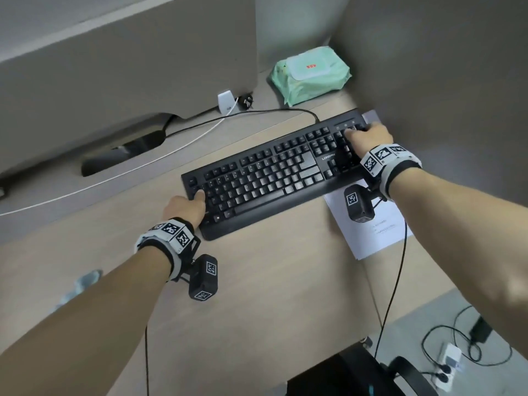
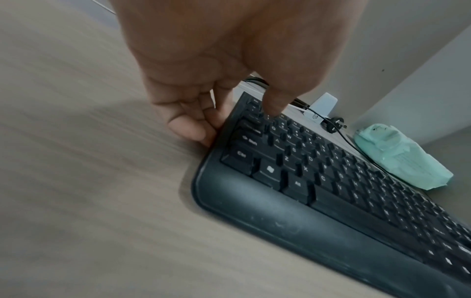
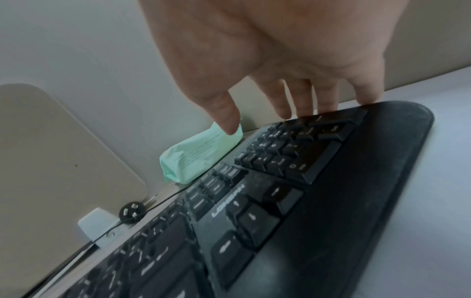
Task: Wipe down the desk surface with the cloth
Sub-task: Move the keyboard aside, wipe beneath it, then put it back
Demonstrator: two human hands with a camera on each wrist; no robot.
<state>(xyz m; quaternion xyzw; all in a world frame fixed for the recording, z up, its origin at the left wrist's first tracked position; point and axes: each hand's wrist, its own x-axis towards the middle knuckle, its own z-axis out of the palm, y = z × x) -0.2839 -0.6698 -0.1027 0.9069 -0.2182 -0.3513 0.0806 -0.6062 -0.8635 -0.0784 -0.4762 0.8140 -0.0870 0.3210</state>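
Head view shows your two hands on a black keyboard (image 1: pixel 274 172) lying askew on the wooden desk (image 1: pixel 271 281). Your left hand (image 1: pixel 185 205) pinches its left end — thumb on the keys, fingers (image 2: pixel 188 129) curled under the edge. Your right hand (image 1: pixel 368 137) grips the far right corner, fingers (image 3: pixel 305 100) hooked over the back edge. A bluish cloth (image 1: pixel 77 287) lies blurred at the desk's near left, beside your left forearm. A green wet-wipe pack (image 1: pixel 310 74) sits in the far corner — white paper (image 1: pixel 368 232) pokes out under the keyboard's right end.

Soft, even indoor light is falling across the surface (image 1: pixel 271 281), wrist views are blurring with motion, and wide-angle edges are bending.
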